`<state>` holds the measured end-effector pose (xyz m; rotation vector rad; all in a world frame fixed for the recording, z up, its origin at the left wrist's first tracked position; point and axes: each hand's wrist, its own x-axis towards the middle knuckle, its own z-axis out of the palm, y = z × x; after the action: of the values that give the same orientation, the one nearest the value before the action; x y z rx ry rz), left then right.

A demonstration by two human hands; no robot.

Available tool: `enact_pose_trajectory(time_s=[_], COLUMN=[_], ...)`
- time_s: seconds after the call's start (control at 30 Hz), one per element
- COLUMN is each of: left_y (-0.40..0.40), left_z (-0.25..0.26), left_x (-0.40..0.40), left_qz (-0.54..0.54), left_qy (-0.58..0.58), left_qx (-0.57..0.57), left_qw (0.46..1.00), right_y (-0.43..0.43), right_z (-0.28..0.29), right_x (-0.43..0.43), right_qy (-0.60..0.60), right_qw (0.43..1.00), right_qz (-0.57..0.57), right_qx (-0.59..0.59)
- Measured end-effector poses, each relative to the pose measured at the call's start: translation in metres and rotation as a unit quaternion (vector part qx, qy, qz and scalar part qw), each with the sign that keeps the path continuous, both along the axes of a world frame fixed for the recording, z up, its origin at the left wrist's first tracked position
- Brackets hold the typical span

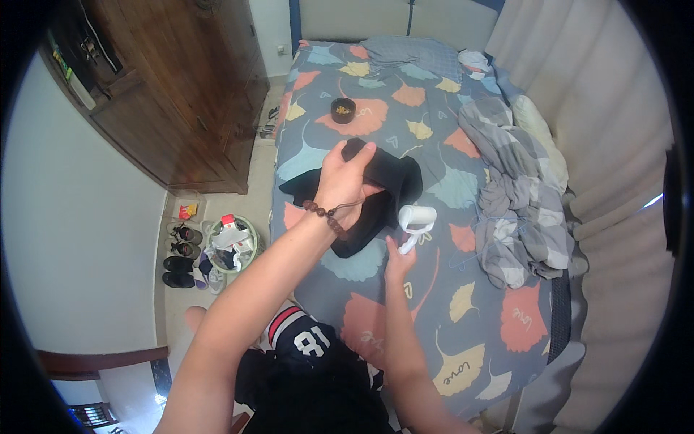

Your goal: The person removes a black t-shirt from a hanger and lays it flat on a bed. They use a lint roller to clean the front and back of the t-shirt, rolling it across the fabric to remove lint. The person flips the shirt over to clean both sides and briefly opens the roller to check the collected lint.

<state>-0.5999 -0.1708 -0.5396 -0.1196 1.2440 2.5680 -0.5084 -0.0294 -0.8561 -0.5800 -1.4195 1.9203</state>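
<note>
My left hand, with a brown bead bracelet at the wrist, grips the edge of a piece of black cloth. The cloth, possibly a cap or garment, hangs in folds above the bed, and its exact kind cannot be told. Lower and to the right, my right hand holds a white lint roller by its handle. The roller head points away from me, close beside the right edge of the cloth.
A patterned bed sheet spreads under both hands. Farther off sits a small dark bowl with yellowish bits inside. A crumpled grey checked quilt lies right. Left on the floor are a full waste basket, shoes and a wooden wardrobe.
</note>
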Motion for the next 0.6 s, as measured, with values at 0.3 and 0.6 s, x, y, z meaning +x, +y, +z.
enact_pose_trajectory(time_s=[0.3, 0.6], left_y=[-0.040, -0.088], left_z=[-0.010, 0.043], left_x=[-0.014, -0.241], left_qz=[0.026, 0.133], left_qy=[-0.001, 0.004], left_qx=[0.008, -0.050], left_qw=[1.000, 0.990], right_y=[-0.009, 0.227], right_z=[0.010, 0.337], right_x=[-0.012, -0.224], right_qy=[-0.123, 0.016], right_qw=[0.986, 0.865], right_qz=[0.056, -0.153], right_qx=[0.101, 0.477])
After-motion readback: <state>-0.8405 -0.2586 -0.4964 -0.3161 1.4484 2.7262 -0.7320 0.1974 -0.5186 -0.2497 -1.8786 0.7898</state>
